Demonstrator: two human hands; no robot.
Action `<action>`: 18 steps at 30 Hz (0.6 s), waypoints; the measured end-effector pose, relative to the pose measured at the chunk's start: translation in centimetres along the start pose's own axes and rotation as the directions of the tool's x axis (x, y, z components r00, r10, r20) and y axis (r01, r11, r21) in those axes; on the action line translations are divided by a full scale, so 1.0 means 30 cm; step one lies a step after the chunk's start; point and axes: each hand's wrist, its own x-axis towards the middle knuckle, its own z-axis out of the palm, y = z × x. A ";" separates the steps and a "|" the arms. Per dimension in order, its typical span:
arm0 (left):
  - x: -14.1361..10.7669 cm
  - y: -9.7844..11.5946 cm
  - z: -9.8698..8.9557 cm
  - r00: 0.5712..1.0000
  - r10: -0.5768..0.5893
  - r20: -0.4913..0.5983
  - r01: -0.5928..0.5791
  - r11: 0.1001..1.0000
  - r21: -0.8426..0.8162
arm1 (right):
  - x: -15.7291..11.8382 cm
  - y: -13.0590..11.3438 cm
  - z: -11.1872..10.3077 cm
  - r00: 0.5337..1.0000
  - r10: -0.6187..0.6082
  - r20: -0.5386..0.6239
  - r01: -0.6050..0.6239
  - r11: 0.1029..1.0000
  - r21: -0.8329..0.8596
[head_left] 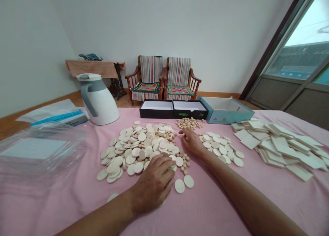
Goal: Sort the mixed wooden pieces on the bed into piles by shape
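My left hand rests on the near right edge of a big pile of pale round wooden discs; its fingers are bent over some discs, and what lies under them is hidden. Farther forward, my right hand reaches in between that pile and a smaller group of discs. Its fingertips are near small wooden beads heaped behind them, and whether they pinch a bead is too small to tell. More beads lie between my hands, with two loose discs just in front.
Two black boxes and a light blue box line the far edge of the pink cloth. Square wooden tiles are heaped at right. A white jug and clear plastic packaging stand at left.
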 end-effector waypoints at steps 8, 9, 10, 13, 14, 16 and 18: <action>0.000 0.002 -0.001 1.000 -0.007 -0.008 0.006 1.000 -0.001 | -0.007 -0.023 0.005 0.978 -0.133 0.161 0.142 0.989 -0.045; 0.000 0.002 -0.001 1.000 -0.006 -0.007 0.006 1.000 -0.002 | -0.007 -0.024 0.005 0.984 -0.110 0.142 0.115 0.993 -0.028; 0.001 0.002 -0.002 1.000 -0.006 -0.005 0.006 1.000 -0.002 | -0.007 -0.023 0.004 0.989 -0.083 0.120 0.085 0.996 -0.010; 0.001 0.002 -0.002 1.000 -0.006 -0.008 0.006 1.000 0.001 | -0.002 -0.004 0.002 0.999 0.029 0.043 -0.030 1.000 0.006; 0.001 0.003 -0.002 1.000 -0.007 -0.010 0.007 1.000 0.002 | 0.002 0.008 0.000 0.997 0.070 0.009 -0.070 0.998 0.002; 0.000 0.003 -0.001 1.000 -0.008 -0.013 0.008 1.000 0.005 | 0.010 0.034 -0.005 0.988 0.131 -0.085 -0.131 0.991 0.012; 0.000 0.003 -0.001 1.000 -0.007 -0.016 0.007 1.000 0.005 | 0.018 0.057 -0.014 0.970 0.153 -0.190 -0.144 0.988 0.059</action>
